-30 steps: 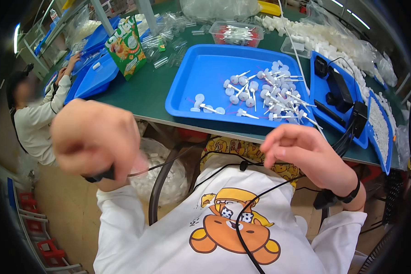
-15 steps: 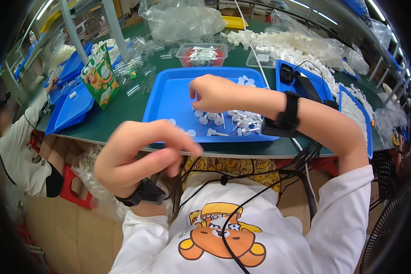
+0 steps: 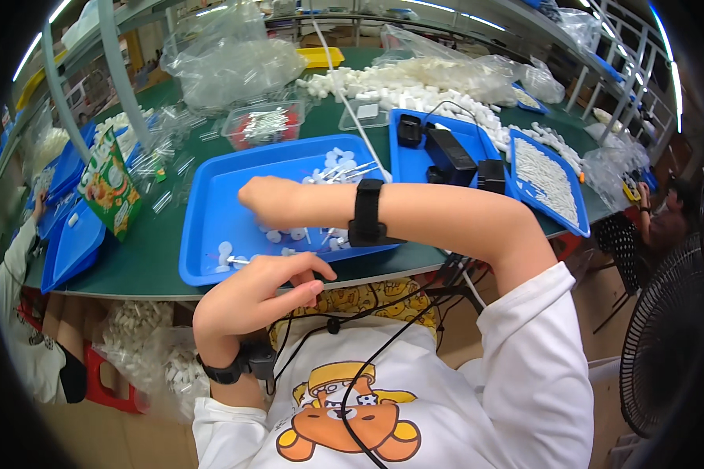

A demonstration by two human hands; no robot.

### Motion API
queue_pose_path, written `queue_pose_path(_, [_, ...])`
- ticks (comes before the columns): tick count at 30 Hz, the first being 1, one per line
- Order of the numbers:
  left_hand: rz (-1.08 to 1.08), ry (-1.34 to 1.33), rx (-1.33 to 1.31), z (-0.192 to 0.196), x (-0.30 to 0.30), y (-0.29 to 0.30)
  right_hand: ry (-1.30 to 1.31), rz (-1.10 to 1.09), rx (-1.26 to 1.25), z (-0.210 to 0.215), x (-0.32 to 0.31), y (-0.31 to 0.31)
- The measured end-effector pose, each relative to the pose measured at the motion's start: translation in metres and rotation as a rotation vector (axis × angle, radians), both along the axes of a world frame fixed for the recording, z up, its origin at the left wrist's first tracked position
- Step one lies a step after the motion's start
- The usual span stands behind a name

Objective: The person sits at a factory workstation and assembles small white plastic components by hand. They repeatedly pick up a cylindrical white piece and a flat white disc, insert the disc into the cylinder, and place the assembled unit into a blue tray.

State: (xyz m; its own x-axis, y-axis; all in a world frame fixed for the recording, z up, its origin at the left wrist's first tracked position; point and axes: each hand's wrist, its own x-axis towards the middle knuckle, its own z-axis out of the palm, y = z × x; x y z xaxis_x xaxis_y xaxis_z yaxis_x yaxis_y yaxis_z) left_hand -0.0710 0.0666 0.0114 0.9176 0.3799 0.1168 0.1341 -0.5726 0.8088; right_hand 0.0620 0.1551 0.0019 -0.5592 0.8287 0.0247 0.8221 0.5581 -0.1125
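Note:
My right hand [image 3: 272, 202] reaches across the blue tray [image 3: 199, 258] with its fingers curled downward. Whatever lies in those fingers is hidden behind the back of the hand. Around it in the tray are small white plastic pieces with round, disc-like heads [image 3: 298, 234] and thin stems, some lying at the near left corner. At the tray's near edge is my left hand [image 3: 250, 297], its thumb and index finger apart with nothing visible between them. More of the white pieces [image 3: 338, 159] lie beyond my right forearm.
Behind the tray stands a clear box [image 3: 264, 125] of white sticks. Another blue tray [image 3: 477, 141] holds black devices; a third [image 3: 541, 176] holds white rods. A green snack bag [image 3: 109, 187] stands left. White cylinders [image 3: 422, 94] are heaped behind. Cables hang over my shirt.
The whole view has shifted, so the table things appear further left. My left hand has come closer to the tray's near edge, its fingers less blurred. My right hand remains over the tray.

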Motion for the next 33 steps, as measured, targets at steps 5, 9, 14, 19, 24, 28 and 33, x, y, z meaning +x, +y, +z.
queue_pose_path(5, [-0.009,0.013,0.042,-0.001,0.005,-0.004,0.074,0.078,0.117,0.012,0.009,-0.013])
queue_pose_path(9, [-0.030,0.043,0.026,0.002,0.006,-0.006,0.315,0.088,0.304,0.037,0.042,-0.021])
queue_pose_path(14, [-0.024,0.034,-0.033,-0.005,0.002,-0.009,0.522,-0.079,0.296,0.100,0.115,-0.061])
queue_pose_path(19, [-0.048,0.051,-0.015,0.000,0.003,-0.022,0.771,-0.473,0.220,0.116,0.241,-0.094])
queue_pose_path(24, [-0.136,0.064,0.003,0.004,0.005,-0.027,0.694,-0.966,0.353,0.044,0.403,-0.097])
queue_pose_path(28, [-0.047,0.018,0.016,-0.007,0.013,-0.026,0.943,-1.213,0.141,-0.008,0.460,-0.081])
queue_pose_path(33, [0.039,-0.001,0.116,-0.022,0.022,-0.025,1.074,-1.321,-0.006,-0.011,0.479,-0.056])
